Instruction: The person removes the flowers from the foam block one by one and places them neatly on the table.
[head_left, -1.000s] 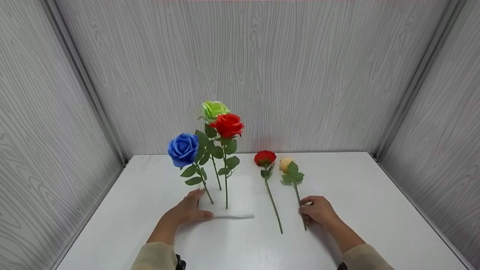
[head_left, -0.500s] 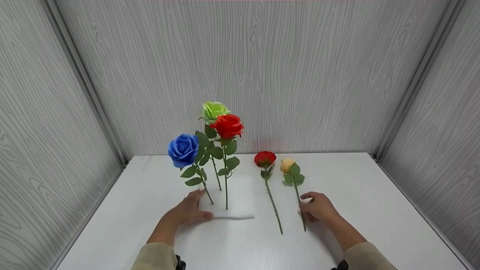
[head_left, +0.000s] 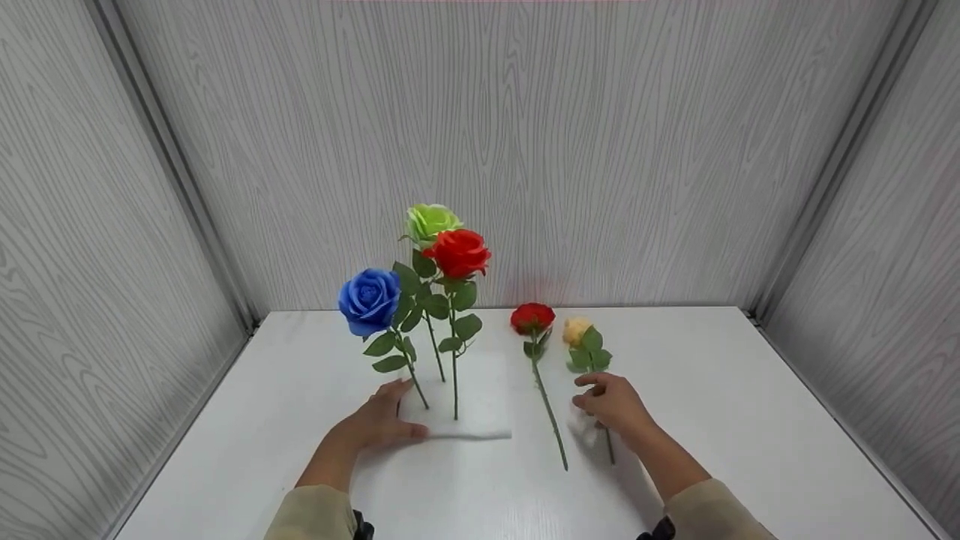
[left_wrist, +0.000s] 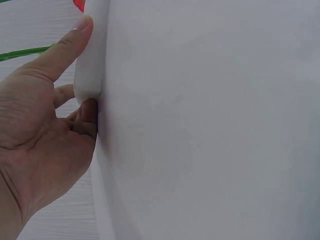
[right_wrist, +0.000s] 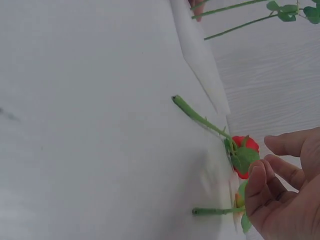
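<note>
My left hand (head_left: 379,426) rests low and left of centre in the head view, at the near left corner of the white foam block (head_left: 480,409). Its thumb lies along the block's front edge and its fingers reach up the left side, so I am clasping that corner; the left wrist view shows the thumb laid against the block's rounded edge and the fingers tucked beside it. Three roses stand upright in the block: the blue rose (head_left: 368,300) leaning left, the green rose (head_left: 430,221) highest at the back, and the red rose (head_left: 459,253) just in front of it.

My right hand (head_left: 609,405) sits right of centre in the frame, over the stem of the peach rose (head_left: 576,330), which lies flat on the white table (head_left: 750,420) with its bloom pointing to the back wall. My fingers are loosely curled above the stem. I cannot tell whether they touch it; the right wrist view shows them bent and parted with the stem end below them. A second, darker red rose (head_left: 532,318) lies just left of the peach one, between my two hands.
</note>
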